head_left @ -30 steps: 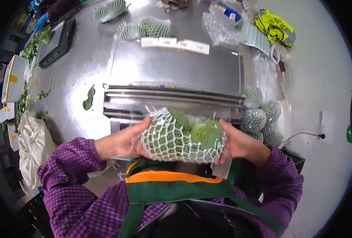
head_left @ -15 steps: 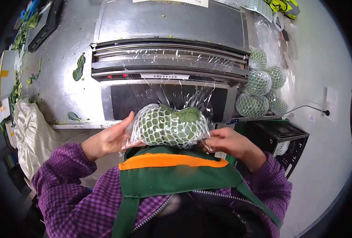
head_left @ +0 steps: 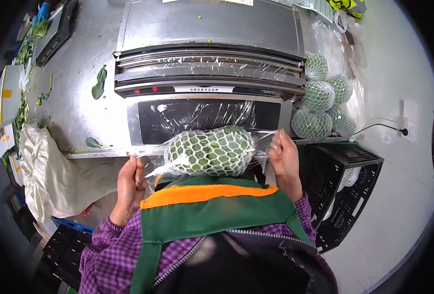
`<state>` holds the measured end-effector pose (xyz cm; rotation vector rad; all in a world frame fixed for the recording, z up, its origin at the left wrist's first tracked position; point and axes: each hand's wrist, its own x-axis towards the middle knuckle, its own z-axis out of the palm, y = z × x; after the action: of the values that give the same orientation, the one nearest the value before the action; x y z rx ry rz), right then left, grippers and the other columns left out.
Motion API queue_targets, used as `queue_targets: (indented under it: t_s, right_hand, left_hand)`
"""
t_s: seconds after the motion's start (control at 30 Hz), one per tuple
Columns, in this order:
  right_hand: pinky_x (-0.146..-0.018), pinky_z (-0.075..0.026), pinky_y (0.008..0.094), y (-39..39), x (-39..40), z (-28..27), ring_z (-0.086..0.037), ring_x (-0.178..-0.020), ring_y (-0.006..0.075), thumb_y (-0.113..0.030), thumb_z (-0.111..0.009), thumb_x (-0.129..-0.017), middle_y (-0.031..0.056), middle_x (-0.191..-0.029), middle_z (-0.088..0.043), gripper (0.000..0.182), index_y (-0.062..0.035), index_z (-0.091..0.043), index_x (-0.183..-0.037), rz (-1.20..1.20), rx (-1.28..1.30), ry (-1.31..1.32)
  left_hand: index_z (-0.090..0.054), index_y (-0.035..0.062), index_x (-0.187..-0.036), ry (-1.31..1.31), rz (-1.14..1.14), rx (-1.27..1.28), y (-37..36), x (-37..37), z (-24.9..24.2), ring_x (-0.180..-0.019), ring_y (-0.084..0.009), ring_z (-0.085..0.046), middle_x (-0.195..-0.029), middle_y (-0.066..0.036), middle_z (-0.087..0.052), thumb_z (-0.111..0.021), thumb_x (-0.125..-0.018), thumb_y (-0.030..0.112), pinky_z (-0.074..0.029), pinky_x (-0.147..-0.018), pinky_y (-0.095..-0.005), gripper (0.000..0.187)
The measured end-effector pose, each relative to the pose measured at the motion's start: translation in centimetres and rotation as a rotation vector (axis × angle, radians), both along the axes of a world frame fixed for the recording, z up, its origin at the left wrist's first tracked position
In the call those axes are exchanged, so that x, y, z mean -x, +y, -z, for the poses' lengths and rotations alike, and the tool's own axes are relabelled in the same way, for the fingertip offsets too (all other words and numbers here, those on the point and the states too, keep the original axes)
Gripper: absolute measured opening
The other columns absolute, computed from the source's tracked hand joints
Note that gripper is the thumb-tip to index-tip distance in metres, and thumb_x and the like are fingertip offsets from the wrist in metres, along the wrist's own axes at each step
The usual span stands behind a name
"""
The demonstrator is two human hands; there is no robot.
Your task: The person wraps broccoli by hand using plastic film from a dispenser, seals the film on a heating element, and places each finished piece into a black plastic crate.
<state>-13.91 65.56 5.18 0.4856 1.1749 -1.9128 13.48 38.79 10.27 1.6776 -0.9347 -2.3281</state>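
Observation:
In front of the apron lies a bundle of green broccoli in white foam netting [head_left: 209,152], with clear plastic film [head_left: 177,115] over and around it. My left hand [head_left: 131,181] is at its left, fingers pinched on a gathered edge of the film. On the right side my right hand [head_left: 284,154] pinches another part of the film, pulled taut from the broccoli. Behind the bundle is a film-wrapping machine [head_left: 207,90], its dark plate [head_left: 151,122] partly covered by the film.
Several netted broccoli heads [head_left: 319,95] are stacked at the right. A black crate [head_left: 359,164] stands below them. At the left are a white woven sack [head_left: 40,171] and leaf scraps [head_left: 99,82] on the metal table [head_left: 82,93]. A cable runs to a wall socket [head_left: 409,125].
My hands have gone from cupping the bundle's sides to pinching the film at either side. The film between bundle and machine now lies lower over the plate.

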Motion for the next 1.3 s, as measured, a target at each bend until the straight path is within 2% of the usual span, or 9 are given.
queue_targets:
  t_s: [0.2,0.27,0.33,0.4,0.57,0.87,1.13,1.2,1.3]
  right_hand:
    - [-0.039,-0.026,0.0194,1.4,-3.1,4.1,-0.032,-0.046,0.0026,-0.018,-0.051,-0.095,-0.0052,-0.062,-0.042,0.018,-0.0054,-0.055,-0.083,-0.129,-0.406,0.084]
    - [-0.042,-0.031,0.021,2.3,-4.7,5.2,-0.04,-0.049,0.0046,-0.015,-0.051,-0.093,-0.0042,-0.064,-0.048,0.015,-0.0039,-0.058,-0.085,-0.417,-0.488,0.166]
    - [-0.05,-0.041,0.0227,3.4,-8.0,11.1,-0.049,-0.056,0.007,-0.013,-0.053,-0.09,-0.0012,-0.069,-0.056,0.012,-0.0027,-0.059,-0.09,-0.527,-0.501,0.262]
    - [-0.08,-0.049,0.0349,-0.6,-7.8,9.8,-0.06,-0.093,0.0166,-0.011,-0.049,-0.093,0.0079,-0.101,-0.063,0.024,-0.0002,-0.057,-0.114,-0.65,-0.403,0.449]
    - [-0.082,-0.049,0.0346,-1.6,-8.9,9.1,-0.06,-0.095,0.0168,-0.012,-0.049,-0.094,0.0086,-0.104,-0.062,0.025,0.0001,-0.057,-0.115,-0.69,-0.358,0.413]
    - [-0.085,-0.049,0.0342,1.3,-11.7,8.1,-0.059,-0.099,0.0171,-0.013,-0.048,-0.094,0.0099,-0.11,-0.061,0.027,0.0008,-0.056,-0.117,-0.666,-0.296,0.216]
    - [-0.088,-0.048,0.0338,3.4,-7.9,2.4,-0.058,-0.103,0.0174,-0.014,-0.048,-0.095,0.011,-0.115,-0.059,0.029,0.0014,-0.054,-0.119,-0.716,-0.155,-0.083]
    - [-0.094,-0.042,0.0307,4.9,-5.6,7.5,-0.053,-0.111,0.0174,-0.019,-0.054,-0.091,0.0112,-0.119,-0.057,0.037,0.0008,-0.053,-0.122,-0.765,-0.021,-0.027]
    - [-0.104,-0.034,0.0351,-0.8,-2.5,1.9,-0.046,-0.121,0.0223,-0.033,-0.042,-0.097,0.0147,-0.129,-0.051,0.044,0.0015,-0.054,-0.122,-0.698,0.202,0.135]
  left_hand:
    - [-0.052,0.0101,-0.078,-0.153,0.195,-0.12,0.5,-3.0,9.3,-0.042,-0.0045,-0.031,-0.053,0.006,-0.037,-0.046,-0.098,0.032,-0.022,-0.038,-0.0203,0.03]
    - [-0.052,0.0098,-0.076,-0.22,0.539,-0.066,1.1,-3.4,14.3,-0.042,-0.0058,-0.032,-0.053,0.005,-0.037,-0.048,-0.097,0.031,-0.024,-0.039,-0.0215,0.03]
    - [-0.05,0.0094,-0.072,-0.275,0.687,0.161,2.5,2.7,11.8,-0.049,-0.0078,-0.038,-0.057,0.005,-0.042,-0.048,-0.097,0.029,-0.032,-0.043,-0.0243,0.032]
    - [-0.051,0.0087,-0.074,-0.066,0.739,0.129,3.1,5.3,11.3,-0.054,-0.0091,-0.039,-0.061,0.003,-0.044,-0.048,-0.096,0.028,-0.033,-0.046,-0.0258,0.029]
    - [-0.054,0.0071,-0.081,0.432,0.597,-0.32,4.3,7.1,10.3,-0.064,-0.0124,-0.043,-0.071,0.0,-0.048,-0.049,-0.096,0.026,-0.036,-0.056,-0.0294,0.024]
    - [-0.058,0.0042,-0.094,0.914,0.339,-0.93,8.4,10.1,11.2,-0.084,-0.0182,-0.05,-0.088,-0.006,-0.055,-0.05,-0.094,0.022,-0.042,-0.073,-0.036,0.019]
    - [-0.062,0.0016,-0.105,1.069,0.295,-1.088,11.0,11.1,12.0,-0.101,-0.0234,-0.057,-0.103,-0.012,-0.062,-0.05,-0.093,0.018,-0.048,-0.088,-0.0419,0.024]
    - [-0.057,0.0022,-0.114,1.177,0.358,-1.025,11.7,10.8,13.9,-0.111,-0.0268,-0.053,-0.118,-0.011,-0.058,-0.049,-0.094,0.017,-0.045,-0.095,-0.0423,0.027]
    - [-0.056,0.002,-0.116,1.071,0.417,-1.011,11.2,10.5,11.8,-0.109,-0.0259,-0.053,-0.117,-0.011,-0.058,-0.049,-0.094,0.018,-0.045,-0.094,-0.041,0.028]
